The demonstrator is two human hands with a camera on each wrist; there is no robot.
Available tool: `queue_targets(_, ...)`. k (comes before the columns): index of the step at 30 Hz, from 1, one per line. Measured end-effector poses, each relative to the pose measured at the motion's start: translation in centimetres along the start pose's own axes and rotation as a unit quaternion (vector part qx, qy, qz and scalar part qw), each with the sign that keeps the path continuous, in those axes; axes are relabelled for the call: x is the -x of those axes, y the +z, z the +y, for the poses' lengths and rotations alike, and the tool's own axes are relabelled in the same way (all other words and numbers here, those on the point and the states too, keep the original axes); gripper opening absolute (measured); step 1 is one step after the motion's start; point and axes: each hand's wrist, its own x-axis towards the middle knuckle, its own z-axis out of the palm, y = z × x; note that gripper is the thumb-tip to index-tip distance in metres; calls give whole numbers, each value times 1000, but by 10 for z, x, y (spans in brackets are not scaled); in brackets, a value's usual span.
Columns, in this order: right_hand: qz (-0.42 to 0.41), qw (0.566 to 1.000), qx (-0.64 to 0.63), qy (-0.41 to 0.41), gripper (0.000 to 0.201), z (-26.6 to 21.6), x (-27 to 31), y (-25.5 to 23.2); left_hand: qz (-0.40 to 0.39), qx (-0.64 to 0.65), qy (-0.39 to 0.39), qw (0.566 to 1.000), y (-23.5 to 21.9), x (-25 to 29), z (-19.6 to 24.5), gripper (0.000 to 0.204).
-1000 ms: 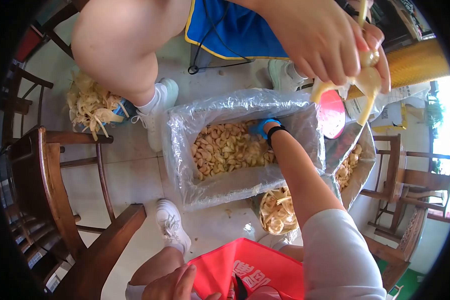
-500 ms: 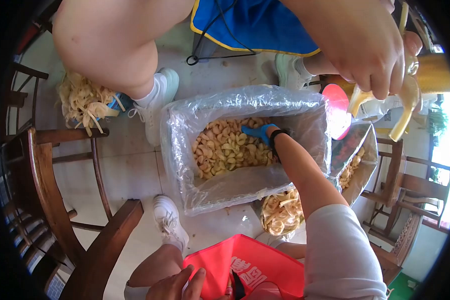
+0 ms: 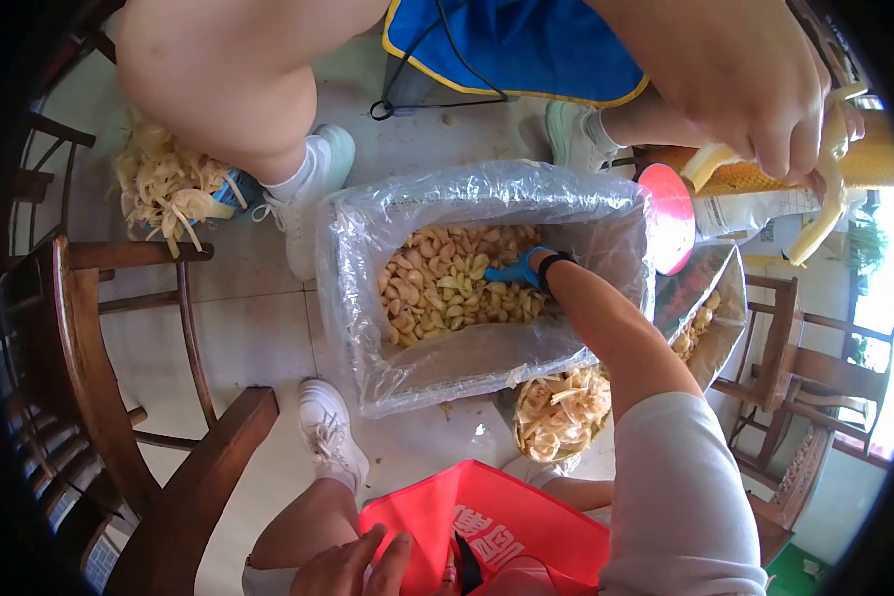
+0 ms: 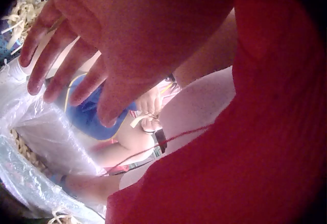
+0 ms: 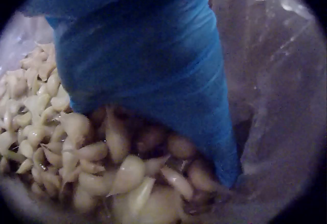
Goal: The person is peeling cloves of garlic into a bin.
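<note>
peeled-looking garlic cloves (image 3: 422, 288) part-fill the lined box (image 3: 350, 308) — more garlic (image 3: 697, 326) sits alongside. the right hand (image 3: 515, 270) reaches among the cloves, grip hidden — can't tell; the left hand (image 4: 92, 45) is open, empty.

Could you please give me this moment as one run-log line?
right hand: blue-gloved, down among pale cloves, grip hidden | left hand: open, fingers apart | box: plastic-lined, holds cloves

Crinkled, glossy clear plastic lines the bin (image 3: 507, 372); the chairs (image 3: 99, 368) are smooth, varnished wood (rather shiny); the blue apron (image 3: 526, 50) looks like matt cloth.
</note>
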Motion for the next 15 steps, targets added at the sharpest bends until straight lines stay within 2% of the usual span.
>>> queue_targets(2, -13, 999, -35, 14, 123, 5, -7, 3, -2, 3, 3, 1000, 0, 0, -1, 46)
queue_targets(3, -15, 995, -92, 30, 125, 9, -12, 8, -2, 2, 5, 1000, 0, 2, -1, 46)
queue_targets(5, -21, 977, -203, 62, 129, 20, -22, 19, -6, 4, 7, 1000, -1, 1, -3, 46)
queue_targets(7, -71, 962, -248, 88, 129, 28, -21, 22, -9, 8, 10, 1000, -1, -1, -3, 46)
queue_targets(8, -64, 950, -283, 120, 127, 35, -19, 22, -11, 11, 11, 1000, -1, -1, -4, 46)
queue_targets(10, -86, 936, -329, 94, 129, 21, 4, 22, -15, 11, 14, 1000, -1, -1, -1, 46)
queue_targets(12, -14, 913, -408, -13, 132, 4, 66, 28, -13, 10, 19, 1000, 0, -1, 2, 46)
queue_targets(13, -12, 912, -409, -16, 132, 17, 32, 40, -12, 12, 17, 1000, -1, -1, 2, 46)
queue_targets(14, -34, 901, -431, 13, 130, 40, -29, 59, -12, 15, 14, 1000, -2, -2, 2, 46)
queue_targets(15, -55, 890, -452, 42, 129, 51, -64, 66, -8, 13, 14, 1000, -1, -3, 2, 46)
